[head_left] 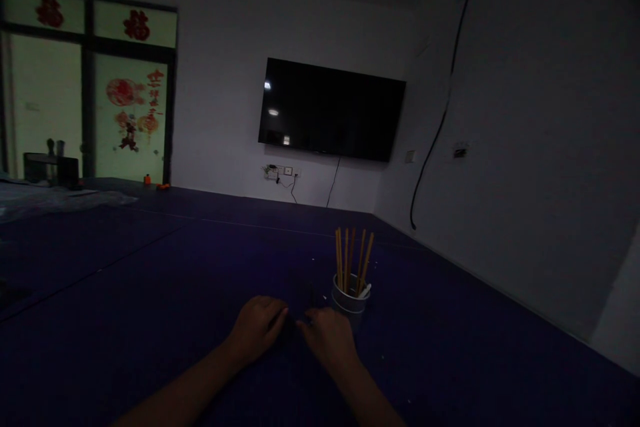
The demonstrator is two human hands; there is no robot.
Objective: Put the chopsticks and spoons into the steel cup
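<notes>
My left hand (pixel 259 326) rests low over the dark blue tabletop, its fingers curled and the thumb close to them. Just to its right is my right hand (pixel 330 335), also curled, its thumb pointing toward the left hand. A narrow gap with a dark patch lies between the two. Whatever the fingers may hold is lost in the dim light. Right behind my right hand stands a grey cylindrical cup (pixel 349 302), its lower part partly covered by that hand. Several wooden chopsticks (pixel 347 253) stick up from it, with a short white piece (pixel 366 291) leaning on the rim.
The blue table (pixel 165 293) reaches to the walls, with small white specks near the cup. Clear plastic sheeting (pixel 65 201) lies at far left, near small orange items (pixel 147 179). A television (pixel 333 110) and a hanging black cable (pixel 442 119) are on the walls.
</notes>
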